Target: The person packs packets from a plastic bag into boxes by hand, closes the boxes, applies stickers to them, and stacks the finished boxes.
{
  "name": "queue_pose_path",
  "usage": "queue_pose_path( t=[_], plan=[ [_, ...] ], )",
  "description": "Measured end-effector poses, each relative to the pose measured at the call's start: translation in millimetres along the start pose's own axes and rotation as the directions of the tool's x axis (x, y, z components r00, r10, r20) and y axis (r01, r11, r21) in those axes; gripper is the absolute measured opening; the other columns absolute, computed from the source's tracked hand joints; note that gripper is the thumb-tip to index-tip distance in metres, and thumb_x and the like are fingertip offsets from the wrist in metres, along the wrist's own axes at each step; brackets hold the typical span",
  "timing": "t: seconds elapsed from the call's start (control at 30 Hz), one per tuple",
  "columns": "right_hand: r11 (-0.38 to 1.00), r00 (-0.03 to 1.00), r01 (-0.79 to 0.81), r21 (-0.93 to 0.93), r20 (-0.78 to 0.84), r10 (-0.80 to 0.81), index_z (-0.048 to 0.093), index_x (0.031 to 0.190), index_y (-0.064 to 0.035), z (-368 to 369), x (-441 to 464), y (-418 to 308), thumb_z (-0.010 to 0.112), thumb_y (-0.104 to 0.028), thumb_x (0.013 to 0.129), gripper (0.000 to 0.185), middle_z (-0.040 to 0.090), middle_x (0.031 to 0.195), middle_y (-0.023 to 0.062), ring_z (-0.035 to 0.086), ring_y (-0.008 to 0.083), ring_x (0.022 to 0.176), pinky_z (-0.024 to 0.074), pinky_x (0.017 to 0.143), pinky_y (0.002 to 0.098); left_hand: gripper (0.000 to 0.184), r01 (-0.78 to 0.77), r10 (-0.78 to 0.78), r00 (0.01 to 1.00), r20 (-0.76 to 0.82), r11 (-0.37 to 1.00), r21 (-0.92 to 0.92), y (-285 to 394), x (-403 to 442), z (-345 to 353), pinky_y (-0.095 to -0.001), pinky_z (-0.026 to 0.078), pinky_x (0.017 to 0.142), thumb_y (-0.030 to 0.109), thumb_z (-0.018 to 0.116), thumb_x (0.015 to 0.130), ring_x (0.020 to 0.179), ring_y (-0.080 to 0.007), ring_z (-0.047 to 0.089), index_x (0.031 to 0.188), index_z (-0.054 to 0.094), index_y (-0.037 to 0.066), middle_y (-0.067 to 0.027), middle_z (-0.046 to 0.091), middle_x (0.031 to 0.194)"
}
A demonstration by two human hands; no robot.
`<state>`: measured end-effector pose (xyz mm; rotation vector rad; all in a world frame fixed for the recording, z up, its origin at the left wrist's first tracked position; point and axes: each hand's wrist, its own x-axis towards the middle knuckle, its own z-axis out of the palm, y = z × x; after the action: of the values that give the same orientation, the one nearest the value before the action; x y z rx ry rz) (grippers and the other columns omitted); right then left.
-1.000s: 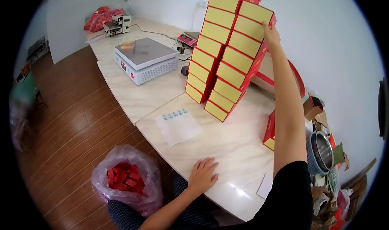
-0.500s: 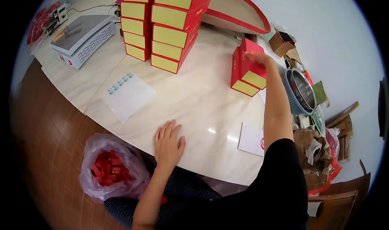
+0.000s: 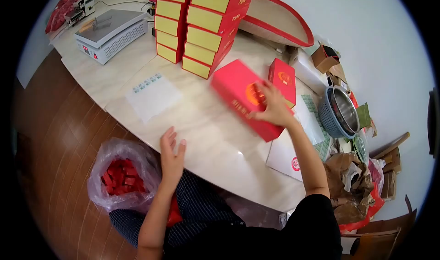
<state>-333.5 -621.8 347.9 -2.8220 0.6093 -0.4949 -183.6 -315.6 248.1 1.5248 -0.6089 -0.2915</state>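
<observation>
The red gift box point(image 3: 237, 88) with gold lettering lay slantwise above or on the marble-patterned table point(image 3: 201, 138), at two o'clock from the left hand point(image 3: 172, 161); blur hid whether its underside touched. The right hand point(image 3: 273, 107) was clasped across its lid, thumb towards the near edge, fingers towards the far one. The left hand was empty, its fingers loosely spread near the table's edge.

As far as the view showed, work on this box looked little advanced: it was in the grasp, its lid apparently shut. A smaller-looking red box point(image 3: 284, 78) lay closed at two o'clock from it, and two columns of boxes point(image 3: 204, 40) stood stacked at eleven.

What the closed boxes held could not be told. At eight o'clock, a translucent plastic bag point(image 3: 101, 196) held small red pieces point(image 3: 121, 176). At three, a blue basket point(image 3: 330, 128) held a steel bowl point(image 3: 349, 105).
</observation>
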Motion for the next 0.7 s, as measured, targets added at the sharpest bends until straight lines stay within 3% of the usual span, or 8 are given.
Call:
queue_pose_path(
  t=[0.17, 0.23, 0.37, 0.43, 0.53, 0.6, 0.63, 0.7],
  plan=[
    [0.898, 0.885, 0.384, 0.216, 0.190, -0.424, 0.037, 0.143, -0.0117, 22, -37, -93, 0.079, -0.038, 0.054, 0.101, 0.026, 0.146, 0.0266, 0.034, 0.0455, 0.127, 0.0270, 0.107, 0.0530, 0.049, 0.024, -0.029, 0.995, -0.095, 0.998, -0.052, 8, -27, -30, -0.0371, 0.037, 0.105, 0.017, 0.058, 0.094, 0.122, -0.0272, 0.047, 0.135, 0.037, -0.001, -0.0163, 0.044, 0.133],
    [0.865, 0.817, 0.431, 0.257, 0.296, -0.495, 0.036, 0.143, -0.0120, 28, -43, -112, 0.079, -0.035, 0.056, 0.099, 0.023, 0.149, 0.0238, 0.031, 0.0439, 0.130, 0.0248, 0.109, 0.0529, 0.047, 0.050, -0.056, 0.992, -0.109, 0.997, -0.062, 8, -37, -38, -0.0361, 0.038, 0.103, 0.018, 0.058, 0.094, 0.120, -0.0258, 0.048, 0.133, 0.039, -0.001, -0.0157, 0.046, 0.130],
    [0.838, 0.801, 0.460, 0.292, 0.271, -0.534, 0.038, 0.142, -0.0128, 29, -41, -107, 0.079, -0.038, 0.062, 0.094, 0.028, 0.149, 0.0204, 0.030, 0.0415, 0.133, 0.0230, 0.111, 0.0517, 0.030, 0.040, -0.022, 0.981, -0.194, 0.995, 0.089, 2, -51, -46, -0.0313, 0.044, 0.090, 0.019, 0.060, 0.094, 0.102, -0.0193, 0.055, 0.115, 0.052, -0.001, -0.0109, 0.052, 0.111],
    [0.858, 0.878, 0.370, 0.358, 0.167, -0.448, 0.046, 0.137, -0.0084, 24, -43, -99, 0.079, -0.042, 0.068, 0.083, 0.041, 0.142, 0.0212, 0.038, 0.0377, 0.131, 0.0268, 0.110, 0.0458, 0.028, 0.043, -0.020, 0.979, -0.203, 0.994, 0.106, 1, -52, -44, -0.0298, 0.045, 0.086, 0.018, 0.060, 0.094, 0.095, -0.0167, 0.055, 0.113, 0.053, -0.001, -0.0094, 0.054, 0.106],
    [0.927, 0.991, 0.134, 0.350, -0.029, -0.133, 0.051, 0.130, -0.0033, 34, -55, -61, 0.063, -0.023, 0.088, 0.048, 0.049, 0.136, 0.0189, 0.045, 0.0342, 0.125, 0.0321, 0.107, 0.0404, 0.031, 0.041, -0.023, 0.986, -0.167, 0.993, 0.108, 9, -52, -41, -0.0274, 0.045, 0.082, 0.020, 0.058, 0.095, 0.088, -0.0145, 0.055, 0.117, 0.048, 0.001, -0.0070, 0.056, 0.094],
    [0.802, 0.977, -0.175, 0.572, -0.002, 0.215, 0.050, 0.131, -0.0031, 40, -68, -40, 0.052, -0.022, 0.096, 0.039, 0.052, 0.133, 0.0150, 0.046, 0.0273, 0.124, 0.0323, 0.106, 0.0367, 0.030, 0.071, -0.072, 0.991, -0.110, 0.997, -0.010, 10, -54, -37, -0.0244, 0.044, 0.078, 0.020, 0.052, 0.098, 0.084, -0.0115, 0.056, 0.120, 0.042, 0.003, -0.0054, 0.059, 0.086],
    [0.800, 0.976, -0.177, 0.573, -0.001, 0.216, 0.050, 0.131, -0.0031, 38, -73, -35, 0.052, -0.022, 0.096, 0.039, 0.052, 0.133, 0.0150, 0.046, 0.0273, 0.124, 0.0323, 0.106, 0.0367, 0.030, 0.073, -0.073, 0.991, -0.109, 0.997, -0.008, 14, -56, -35, -0.0244, 0.044, 0.078, 0.020, 0.052, 0.098, 0.084, -0.0115, 0.056, 0.120, 0.042, 0.003, -0.0054, 0.059, 0.086],
    [0.597, 0.941, -0.299, 0.744, 0.125, 0.316, 0.047, 0.134, -0.0036, 35, -83, -28, 0.048, -0.022, 0.097, 0.041, 0.051, 0.135, 0.0127, 0.047, 0.0255, 0.123, 0.0317, 0.107, 0.0349, 0.030, 0.154, -0.173, 0.979, -0.109, 0.974, -0.164, 29, -57, -33, -0.0235, 0.044, 0.076, 0.018, 0.049, 0.100, 0.083, -0.0098, 0.056, 0.124, 0.041, 0.002, -0.0061, 0.061, 0.090]
  ],
)
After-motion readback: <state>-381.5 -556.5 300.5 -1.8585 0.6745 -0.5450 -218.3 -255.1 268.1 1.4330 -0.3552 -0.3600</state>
